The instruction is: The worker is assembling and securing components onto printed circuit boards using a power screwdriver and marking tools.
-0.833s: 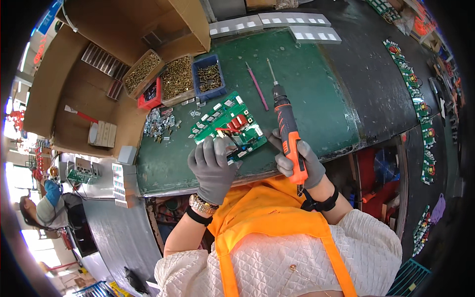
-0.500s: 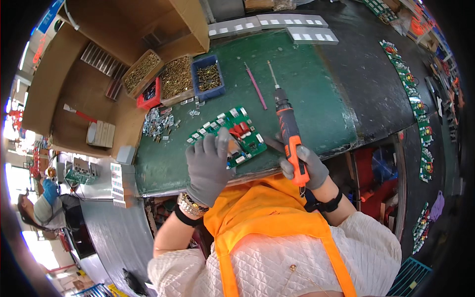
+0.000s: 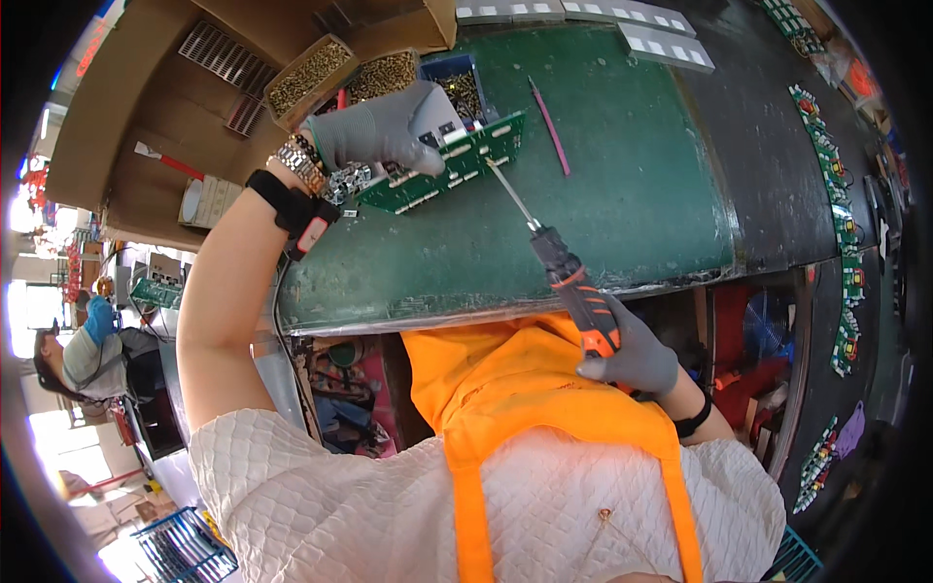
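Note:
My left hand [image 3: 384, 131], in a grey glove, grips a green circuit board [image 3: 442, 182] near its upper side. The board is tilted up on edge, its underside with solder spots turned toward me. Behind it, beside my fingers, a light grey metal plate [image 3: 434, 115] shows. My right hand [image 3: 637, 352], gloved too, is wrapped round an orange and black electric screwdriver [image 3: 573, 287]. Its long bit points up and left, the tip at the board's underside; whether it touches I cannot tell. Small metal clips [image 3: 348, 182] lie under my left wrist.
Trays of brass-coloured screws [image 3: 313, 83] and a blue bin [image 3: 445, 68] stand behind the board, next to a big cardboard box [image 3: 126, 146]. A pink stick-like tool [image 3: 551, 128] lies on the green mat [image 3: 622, 185]. More boards [image 3: 846, 233] line the right side. Another person [image 3: 87, 360] sits at far left.
My left hand has lifted the board off the mat, moved it away from me and turned it on edge. The screwdriver has swung left, its tip now at the board.

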{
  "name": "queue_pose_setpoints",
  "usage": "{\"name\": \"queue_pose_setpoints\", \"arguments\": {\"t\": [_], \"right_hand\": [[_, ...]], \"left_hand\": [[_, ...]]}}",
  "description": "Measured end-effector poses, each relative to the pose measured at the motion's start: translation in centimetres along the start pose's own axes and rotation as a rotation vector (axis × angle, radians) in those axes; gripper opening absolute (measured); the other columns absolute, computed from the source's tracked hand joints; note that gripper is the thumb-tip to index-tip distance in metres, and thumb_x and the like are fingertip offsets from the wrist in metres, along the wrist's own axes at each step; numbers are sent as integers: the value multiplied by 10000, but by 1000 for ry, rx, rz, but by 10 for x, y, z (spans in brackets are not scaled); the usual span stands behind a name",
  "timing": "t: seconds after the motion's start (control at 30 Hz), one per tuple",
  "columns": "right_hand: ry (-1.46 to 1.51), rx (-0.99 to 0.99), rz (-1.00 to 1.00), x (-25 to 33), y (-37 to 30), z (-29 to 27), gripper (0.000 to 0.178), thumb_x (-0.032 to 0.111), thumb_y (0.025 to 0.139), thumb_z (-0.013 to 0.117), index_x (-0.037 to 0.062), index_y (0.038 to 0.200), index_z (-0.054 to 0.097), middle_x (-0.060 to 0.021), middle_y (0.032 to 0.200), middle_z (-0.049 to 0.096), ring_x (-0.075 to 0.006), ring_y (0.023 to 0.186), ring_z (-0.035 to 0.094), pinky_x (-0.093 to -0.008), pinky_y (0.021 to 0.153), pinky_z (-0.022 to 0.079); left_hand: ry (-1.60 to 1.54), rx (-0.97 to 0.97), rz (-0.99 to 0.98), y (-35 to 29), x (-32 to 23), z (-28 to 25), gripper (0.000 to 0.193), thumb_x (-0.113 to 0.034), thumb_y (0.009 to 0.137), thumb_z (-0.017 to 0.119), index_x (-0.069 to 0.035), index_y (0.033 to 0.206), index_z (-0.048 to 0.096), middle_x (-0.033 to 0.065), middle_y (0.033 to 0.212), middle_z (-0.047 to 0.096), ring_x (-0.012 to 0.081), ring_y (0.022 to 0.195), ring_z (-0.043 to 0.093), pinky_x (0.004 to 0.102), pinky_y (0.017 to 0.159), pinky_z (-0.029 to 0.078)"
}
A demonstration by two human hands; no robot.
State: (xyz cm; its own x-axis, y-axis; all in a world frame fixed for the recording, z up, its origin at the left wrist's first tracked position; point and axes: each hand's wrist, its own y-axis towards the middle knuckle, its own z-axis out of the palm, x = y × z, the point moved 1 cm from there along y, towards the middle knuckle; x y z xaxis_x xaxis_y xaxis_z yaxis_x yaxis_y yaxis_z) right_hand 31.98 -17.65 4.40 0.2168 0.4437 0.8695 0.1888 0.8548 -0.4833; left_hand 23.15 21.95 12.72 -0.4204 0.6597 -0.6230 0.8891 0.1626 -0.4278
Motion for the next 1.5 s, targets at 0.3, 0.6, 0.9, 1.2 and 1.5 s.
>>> {"name": "queue_pose_setpoints", "arguments": {"t": [0.3,0.6,0.9,1.2,1.5], "right_hand": [[-49,21,61,11,22,15,812,207,679,833,0,1350,425,-42,972,568,-107,840,540,-256,758,485],[-117,-48,8,4,27,15,877,272,677,833,-42,1362,383,-65,975,564,-115,842,538,-264,735,488],[521,270,122,22,13,23,592,165,755,728,32,1258,445,-34,788,575,-113,594,563,-284,533,478],[526,220,133,36,8,34,482,140,775,680,56,1199,469,-37,774,572,-124,590,576,-267,528,476],[568,263,160,23,16,44,693,230,708,723,74,1311,419,-43,811,558,-134,613,570,-261,538,466]], "left_hand": [[-35,52,48,6,-1,-9,716,-417,696,755,-28,1221,461,56,961,545,134,882,529,288,752,465],[-53,40,105,7,6,-10,687,-431,708,763,-47,1199,473,61,957,564,149,844,570,301,665,500],[1,76,6,2,-4,-12,694,-460,700,762,-76,1196,465,60,958,566,147,816,586,299,577,521],[-60,20,204,14,13,-4,679,-452,705,784,-31,1146,485,54,934,560,132,850,567,286,659,506],[33,-86,206,13,16,-4,640,-436,706,780,-43,1123,494,67,917,583,144,806,583,307,656,507]]}}
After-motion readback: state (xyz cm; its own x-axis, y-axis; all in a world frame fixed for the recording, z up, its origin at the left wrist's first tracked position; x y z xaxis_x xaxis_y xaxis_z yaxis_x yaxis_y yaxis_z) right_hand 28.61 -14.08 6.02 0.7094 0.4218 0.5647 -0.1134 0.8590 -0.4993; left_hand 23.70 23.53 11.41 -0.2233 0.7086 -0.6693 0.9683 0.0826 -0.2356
